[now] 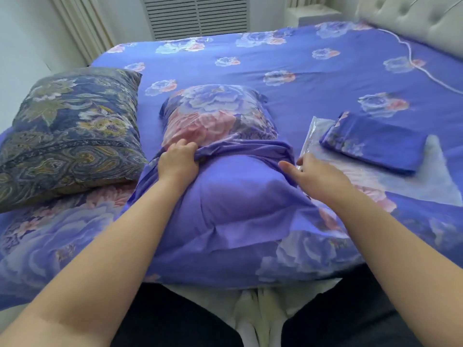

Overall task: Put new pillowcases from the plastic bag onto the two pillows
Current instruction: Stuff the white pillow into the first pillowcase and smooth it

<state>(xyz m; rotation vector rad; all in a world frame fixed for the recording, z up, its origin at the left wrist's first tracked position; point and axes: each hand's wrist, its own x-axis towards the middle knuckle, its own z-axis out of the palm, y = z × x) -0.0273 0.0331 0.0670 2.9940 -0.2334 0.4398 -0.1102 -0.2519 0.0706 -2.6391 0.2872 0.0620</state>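
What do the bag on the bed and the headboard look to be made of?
Bag: thin clear plastic, glossy, by its see-through crinkled sheen. Headboard: pale padded upholstery with tufted dimples, perhaps leather or a look-alike; too blurred to tell.

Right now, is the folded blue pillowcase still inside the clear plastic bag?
No, the folded blue pillowcase lies on top of the flat clear plastic bag, outside it.

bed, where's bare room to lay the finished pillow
Free: the far bed sheet between the wall vent and the middle pillow. Crowded: paisley pillow at left, folded pillowcase on the plastic bag at right.
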